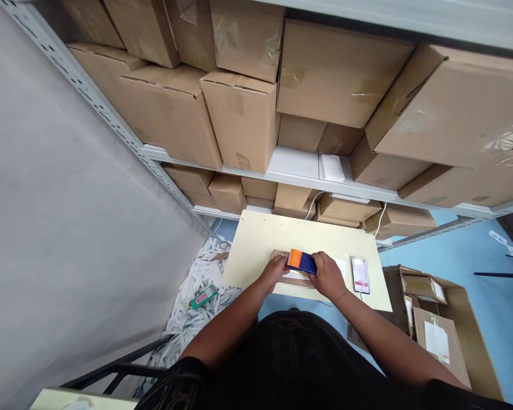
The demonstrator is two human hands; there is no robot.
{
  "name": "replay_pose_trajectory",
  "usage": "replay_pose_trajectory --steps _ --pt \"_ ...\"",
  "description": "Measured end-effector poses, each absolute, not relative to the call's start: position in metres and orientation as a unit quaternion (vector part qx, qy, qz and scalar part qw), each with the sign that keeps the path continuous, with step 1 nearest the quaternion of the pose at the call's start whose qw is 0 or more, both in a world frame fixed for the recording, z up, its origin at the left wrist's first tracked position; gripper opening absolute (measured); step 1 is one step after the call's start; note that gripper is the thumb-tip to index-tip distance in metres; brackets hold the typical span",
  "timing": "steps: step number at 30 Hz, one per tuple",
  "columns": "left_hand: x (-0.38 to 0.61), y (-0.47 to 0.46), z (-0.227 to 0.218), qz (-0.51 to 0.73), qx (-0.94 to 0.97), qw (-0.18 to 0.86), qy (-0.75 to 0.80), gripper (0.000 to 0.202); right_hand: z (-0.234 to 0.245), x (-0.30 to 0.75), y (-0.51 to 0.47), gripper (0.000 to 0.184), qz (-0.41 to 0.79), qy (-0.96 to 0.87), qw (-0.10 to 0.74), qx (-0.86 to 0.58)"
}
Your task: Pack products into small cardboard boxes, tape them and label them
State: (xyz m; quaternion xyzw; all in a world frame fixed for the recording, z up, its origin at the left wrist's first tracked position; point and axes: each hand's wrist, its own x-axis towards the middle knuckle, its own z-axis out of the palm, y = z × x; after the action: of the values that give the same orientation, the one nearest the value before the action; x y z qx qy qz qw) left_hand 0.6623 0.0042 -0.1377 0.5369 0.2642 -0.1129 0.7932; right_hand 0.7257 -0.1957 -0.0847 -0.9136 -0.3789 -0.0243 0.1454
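A small flat packet (302, 261), orange at one end and dark blue at the other, is held over the table between both hands. My left hand (277, 269) is closed at its orange end, with the fingertips partly hidden. At the dark-blue end, my right hand (326, 274) grips it with bent fingers. Just beneath the packet lies a small brown cardboard box (280, 253) with a whitish paper or label on it, mostly covered by the hands. A phone (359, 274) with a lit screen lies on the pale yellow table (256, 239), right of my right hand.
Shelves (299, 181) packed with cardboard boxes (239, 122) rise behind the table. Left, white paper strips (183, 313) cover the floor around a green-and-pink item (204, 296). A large open carton (470, 336) holding smaller boxes stands right. A white cable (380, 219) hangs near the phone.
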Motion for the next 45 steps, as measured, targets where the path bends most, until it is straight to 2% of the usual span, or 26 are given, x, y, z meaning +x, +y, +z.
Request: replay_pose_trajectory --steps 3,8,12,16,25,30,39,45 --pt "0.661 0.004 -0.142 -0.101 0.563 0.775 0.269 0.034 -0.086 0.724 -0.194 0.04 -0.027 -0.381 0.145 -0.913" --pt "0.664 0.003 -0.141 -0.105 0.543 0.785 0.28 0.034 -0.087 0.726 -0.196 0.042 -0.022 -0.39 0.14 -0.91" --pt "0.666 0.001 -0.142 -0.094 0.539 0.791 0.275 0.029 -0.083 0.728 -0.194 0.042 -0.011 -0.403 0.111 -0.909" --pt "0.665 0.002 -0.147 -0.075 0.557 0.774 0.292 0.033 -0.075 0.73 -0.189 0.044 0.014 -0.426 0.074 -0.901" --pt "0.645 0.028 -0.157 -0.033 0.703 0.662 0.258 0.038 -0.061 0.734 -0.181 0.052 0.077 -0.476 0.01 -0.876" --pt "0.626 0.06 -0.178 0.014 0.781 0.549 0.296 0.041 -0.053 0.734 -0.182 0.05 0.096 -0.481 -0.017 -0.871" --pt "0.632 0.049 -0.21 -0.041 0.848 0.439 0.294 0.037 -0.047 0.723 -0.168 0.052 0.097 -0.479 -0.097 -0.867" --pt "0.634 0.046 -0.202 -0.06 0.887 0.385 0.248 0.033 -0.05 0.721 -0.163 0.051 0.106 -0.457 -0.105 -0.877"
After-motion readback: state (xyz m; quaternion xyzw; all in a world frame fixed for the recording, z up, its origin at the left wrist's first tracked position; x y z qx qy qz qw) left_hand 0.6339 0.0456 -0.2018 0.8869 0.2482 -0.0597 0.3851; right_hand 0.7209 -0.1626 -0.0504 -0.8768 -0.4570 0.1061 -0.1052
